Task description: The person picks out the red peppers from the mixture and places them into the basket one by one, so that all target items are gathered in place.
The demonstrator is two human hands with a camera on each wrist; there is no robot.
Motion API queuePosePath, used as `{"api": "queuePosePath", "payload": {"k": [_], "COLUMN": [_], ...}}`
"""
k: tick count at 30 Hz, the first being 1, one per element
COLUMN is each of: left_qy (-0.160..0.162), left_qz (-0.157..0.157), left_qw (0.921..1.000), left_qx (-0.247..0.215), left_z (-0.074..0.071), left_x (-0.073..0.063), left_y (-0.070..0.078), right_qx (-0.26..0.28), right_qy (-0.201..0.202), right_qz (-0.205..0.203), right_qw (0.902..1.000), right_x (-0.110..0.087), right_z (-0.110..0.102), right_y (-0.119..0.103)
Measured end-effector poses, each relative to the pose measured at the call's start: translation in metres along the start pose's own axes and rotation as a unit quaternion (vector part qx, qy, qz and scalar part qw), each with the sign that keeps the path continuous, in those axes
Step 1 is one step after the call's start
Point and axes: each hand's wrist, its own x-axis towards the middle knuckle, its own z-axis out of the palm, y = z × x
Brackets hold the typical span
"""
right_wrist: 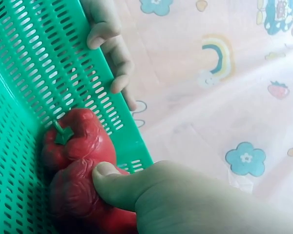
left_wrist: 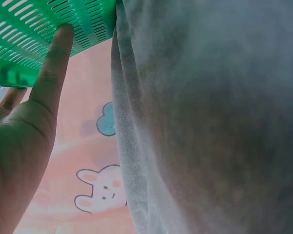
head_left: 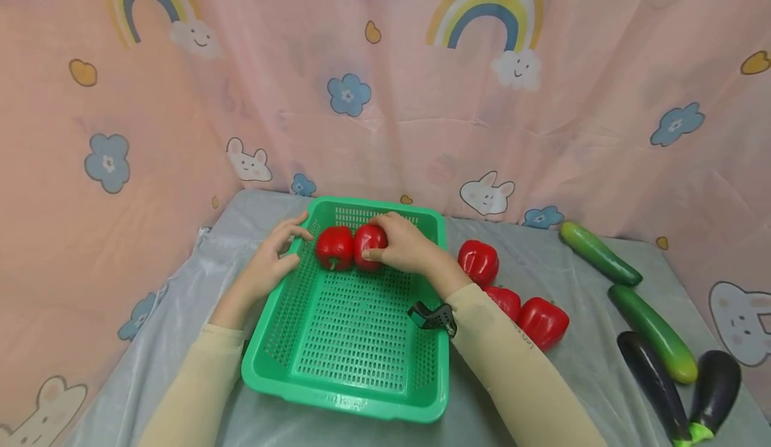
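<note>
A green basket (head_left: 355, 346) holds two red peppers (head_left: 333, 246).
At its far end, the right hand (head_left: 409, 246) pinches one pepper (head_left: 363, 238); the left hand (head_left: 271, 259), fingers loosely spread, touches the rim (head_left: 258, 352).

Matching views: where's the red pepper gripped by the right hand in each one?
Head: red pepper just below centre, slightly left, in the right hand.
Left wrist: not in it.
Right wrist: red pepper at lower left, below the pepper with the green stem.
Shared landmark: green basket, in all three; upper left in left wrist.
</note>
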Motion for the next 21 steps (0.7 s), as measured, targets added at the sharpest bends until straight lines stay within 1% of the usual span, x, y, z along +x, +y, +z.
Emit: {"api": "queuePosePath", "payload": {"k": [7, 13, 21], "left_qy": [-0.001, -0.002, -0.002], "left_qz": [0.003, 0.005, 0.002], "left_qw": [1.0000, 1.0000, 1.0000], "left_qx": [0.002, 0.002, 0.001], "left_z": [0.000, 0.001, 0.000], "left_x": [0.000, 0.000, 0.000], "left_y": [0.003, 0.002, 0.001], "right_qx": [-0.028, -0.011, -0.010], "right_qy": [-0.012, 0.002, 0.014], "right_qz": [-0.011, -0.015, -0.029], "right_qw": [0.9995, 0.9998, 0.9994], "right_x": [0.000, -0.011, -0.011], "right_z": [0.004, -0.005, -0.007], "right_y": [0.005, -0.011, -0.016]}}
